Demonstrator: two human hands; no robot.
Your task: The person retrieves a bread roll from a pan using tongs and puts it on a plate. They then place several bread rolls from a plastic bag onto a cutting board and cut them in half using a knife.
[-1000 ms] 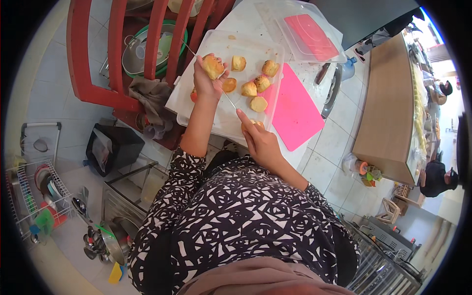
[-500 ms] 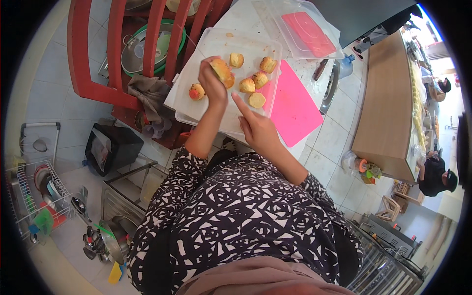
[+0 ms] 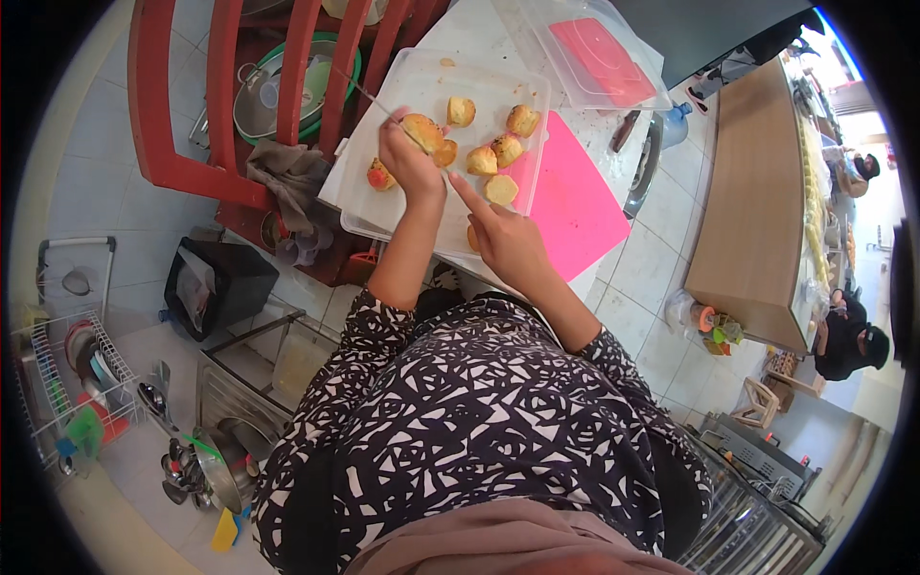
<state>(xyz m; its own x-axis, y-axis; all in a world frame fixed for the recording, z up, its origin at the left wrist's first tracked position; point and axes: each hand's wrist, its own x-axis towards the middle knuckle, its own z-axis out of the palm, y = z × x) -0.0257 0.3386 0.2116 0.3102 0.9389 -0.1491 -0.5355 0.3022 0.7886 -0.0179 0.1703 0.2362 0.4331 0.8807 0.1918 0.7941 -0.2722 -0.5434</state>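
My left hand [image 3: 412,165] is closed around a golden-brown bread roll [image 3: 420,132], above a shallow clear plastic tray [image 3: 402,79]. A second golden piece [image 3: 445,152] shows right beside that roll; I cannot tell if they are joined. Past my left fingers sticks the thin blade of a knife [image 3: 366,92], in line with my right index finger. My right hand [image 3: 508,244] is curled with that finger stretched out, and the knife's handle is hidden under it. Several small rolls, such as a cut one [image 3: 500,190], lie in the tray.
A pink cutting mat [image 3: 580,216] lies right of the tray on the white table. Beyond it rests a clear lid [image 3: 565,81], near a dark-handled utensil [image 3: 625,132]. A red slatted chair [image 3: 222,105] stands at left, a grey cloth [image 3: 287,177] over it. Two people are far right.
My left hand has shifted slightly left and tilted the roll. More of the knife blade now shows past its fingers. My right hand has moved slightly down and left.
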